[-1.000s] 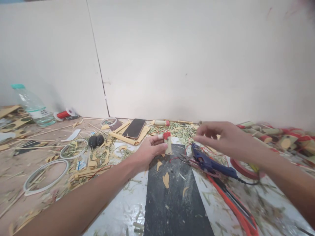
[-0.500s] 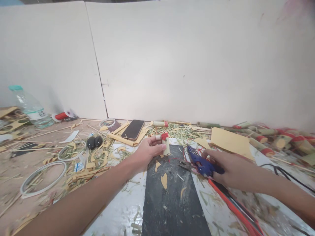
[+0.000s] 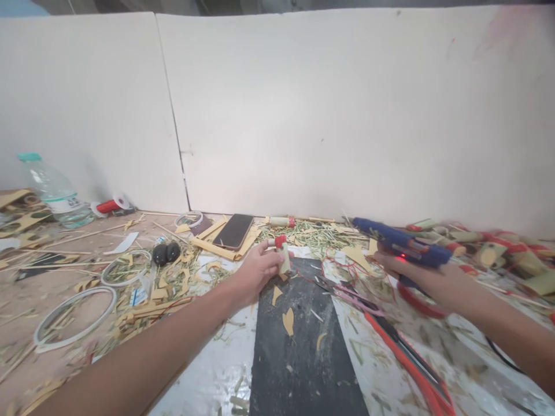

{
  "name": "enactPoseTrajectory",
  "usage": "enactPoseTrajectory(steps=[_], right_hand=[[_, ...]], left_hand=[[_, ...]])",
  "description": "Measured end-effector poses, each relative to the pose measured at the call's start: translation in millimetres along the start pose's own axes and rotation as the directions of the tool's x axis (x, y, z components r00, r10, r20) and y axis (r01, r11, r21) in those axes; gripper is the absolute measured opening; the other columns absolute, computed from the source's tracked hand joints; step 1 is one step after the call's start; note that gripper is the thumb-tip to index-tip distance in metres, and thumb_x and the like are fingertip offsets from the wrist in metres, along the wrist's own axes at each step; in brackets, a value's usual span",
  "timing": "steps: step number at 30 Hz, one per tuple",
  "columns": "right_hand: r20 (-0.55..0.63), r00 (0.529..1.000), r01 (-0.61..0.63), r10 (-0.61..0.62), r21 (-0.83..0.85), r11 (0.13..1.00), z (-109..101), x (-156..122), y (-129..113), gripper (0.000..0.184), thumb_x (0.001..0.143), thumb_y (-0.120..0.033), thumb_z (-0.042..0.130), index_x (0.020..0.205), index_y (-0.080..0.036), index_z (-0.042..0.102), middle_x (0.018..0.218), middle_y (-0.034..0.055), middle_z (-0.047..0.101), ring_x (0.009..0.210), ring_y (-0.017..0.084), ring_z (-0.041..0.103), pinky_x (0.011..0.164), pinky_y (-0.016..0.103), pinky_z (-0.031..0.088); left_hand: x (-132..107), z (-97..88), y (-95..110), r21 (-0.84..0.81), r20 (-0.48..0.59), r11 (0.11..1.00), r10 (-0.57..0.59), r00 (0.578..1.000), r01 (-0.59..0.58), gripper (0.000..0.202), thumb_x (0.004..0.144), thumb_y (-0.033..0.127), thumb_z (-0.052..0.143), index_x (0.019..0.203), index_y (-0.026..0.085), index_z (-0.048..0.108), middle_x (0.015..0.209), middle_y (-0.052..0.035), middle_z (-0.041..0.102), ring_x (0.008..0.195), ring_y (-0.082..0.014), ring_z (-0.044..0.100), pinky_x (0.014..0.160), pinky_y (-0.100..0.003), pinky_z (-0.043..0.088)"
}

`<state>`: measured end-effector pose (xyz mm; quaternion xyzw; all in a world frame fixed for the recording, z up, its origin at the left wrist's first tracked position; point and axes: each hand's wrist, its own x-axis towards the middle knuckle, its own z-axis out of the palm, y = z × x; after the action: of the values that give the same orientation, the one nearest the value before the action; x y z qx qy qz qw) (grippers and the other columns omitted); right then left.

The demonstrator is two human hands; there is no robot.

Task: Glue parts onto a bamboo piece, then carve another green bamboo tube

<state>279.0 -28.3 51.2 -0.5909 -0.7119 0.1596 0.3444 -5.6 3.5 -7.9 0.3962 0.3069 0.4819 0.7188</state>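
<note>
Blue glue gun (image 3: 396, 238), one, in right hand (image 3: 427, 277)

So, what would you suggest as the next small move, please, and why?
Probably bring the glue gun toward the tube: the right fingers hold it, its red light on, while the left fingers hold the tube, apart from it.

The bare left forearm (image 3: 173, 344) slants in from between seven and eight o'clock toward two, its wrist nearly straight. The left hand (image 3: 256, 271) sits just off center toward seven, fingers bent in a pinching grip. The bare right forearm (image 3: 507, 329) enters at four o'clock, pointing toward ten; the right hand (image 3: 427, 282) is curled in a grip, fingers partly hidden.
</note>
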Motion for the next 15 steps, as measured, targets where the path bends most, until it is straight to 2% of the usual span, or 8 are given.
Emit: enactPoseTrajectory(steps=[3, 6, 7, 9, 11, 13, 15], right_hand=[[0.024, 0.999, -0.038, 0.036, 0.070, 0.997, 1, -2, -2, 0.018, 0.079, -0.042, 0.062, 0.086, -0.026, 0.065, 0.092, 0.0088, 0.071, 0.087, 0.028, 0.066, 0.072, 0.033, 0.053], [0.039, 0.998, 0.050, -0.052, 0.058, 0.997, 8, -1, -7, 0.016, 0.079, -0.040, 0.062, 0.082, -0.024, 0.063, 0.083, 0.0081, 0.070, 0.078, 0.026, 0.065, 0.068, 0.033, 0.053], [0.048, 0.995, 0.085, -0.087, 0.048, 0.995, 11, 1, -9, 0.017, 0.079, -0.040, 0.062, 0.081, -0.023, 0.062, 0.079, 0.0073, 0.069, 0.074, 0.025, 0.064, 0.066, 0.033, 0.052], [0.063, 0.986, 0.154, -0.156, 0.040, 0.987, 17, 3, -13, 0.019, 0.076, -0.040, 0.063, 0.080, -0.022, 0.060, 0.073, 0.0053, 0.067, 0.067, 0.023, 0.063, 0.061, 0.032, 0.051], [0.067, 0.975, 0.209, -0.212, 0.041, 0.977, 23, 4, -18, 0.019, 0.074, -0.040, 0.063, 0.079, -0.021, 0.059, 0.068, 0.0036, 0.065, 0.062, 0.022, 0.061, 0.057, 0.031, 0.050], [0.108, 0.968, 0.228, -0.228, 0.015, 0.974, 28, 1, -22, 0.017, 0.076, -0.039, 0.060, 0.079, -0.021, 0.060, 0.065, 0.0027, 0.064, 0.059, 0.020, 0.059, 0.054, 0.029, 0.048], [0.060, 0.978, 0.204, -0.200, -0.065, 0.977, 32, -4, -26, 0.018, 0.076, -0.040, 0.060, 0.074, -0.023, 0.062, 0.061, 0.0010, 0.062, 0.055, 0.019, 0.057, 0.053, 0.028, 0.048]], left_hand=[[3, 3.4, 9, -0.020, -0.029, 0.998, 0.052, 0.998, -0.053, 0.021, 0.065, 0.012, 0.062, 0.079, 0.018, 0.048, 0.067, 0.0041, 0.053, 0.055, -0.0072, 0.049, 0.057, -0.022, 0.043], [10, 11.6, 22, 0.040, -0.031, 0.992, 0.121, 0.992, -0.120, 0.020, 0.068, 0.017, 0.067, 0.075, 0.018, 0.048, 0.054, 0.0072, 0.042, 0.049, -0.0058, 0.041, 0.052, -0.019, 0.037], [13, 15.4, 26, 0.118, -0.012, 0.979, 0.169, 0.985, -0.167, 0.021, 0.070, 0.021, 0.070, 0.075, 0.018, 0.051, 0.053, 0.0072, 0.042, 0.048, -0.0051, 0.038, 0.051, -0.019, 0.035], [19, 23.4, 31, 0.220, -0.014, 0.949, 0.236, 0.972, -0.227, 0.026, 0.066, 0.027, 0.076, 0.075, 0.016, 0.055, 0.063, 0.0036, 0.051, 0.051, -0.0042, 0.039, 0.050, -0.020, 0.033], [25, 30.2, 29, 0.241, -0.042, 0.943, 0.248, 0.968, -0.231, 0.034, 0.062, 0.032, 0.080, 0.084, 0.015, 0.060, 0.082, -0.0017, 0.060, 0.056, -0.0049, 0.043, 0.050, -0.021, 0.033], [29, 34.1, 23, 0.235, -0.055, 0.944, 0.249, 0.967, -0.230, 0.041, 0.061, 0.036, 0.081, 0.092, 0.016, 0.064, 0.092, -0.0050, 0.063, 0.058, -0.0057, 0.044, 0.049, -0.021, 0.033], [32, 35.3, 17, 0.229, -0.065, 0.944, 0.259, 0.964, -0.238, 0.042, 0.061, 0.038, 0.081, 0.094, 0.016, 0.066, 0.094, -0.0064, 0.065, 0.058, -0.0064, 0.045, 0.048, -0.022, 0.032]])
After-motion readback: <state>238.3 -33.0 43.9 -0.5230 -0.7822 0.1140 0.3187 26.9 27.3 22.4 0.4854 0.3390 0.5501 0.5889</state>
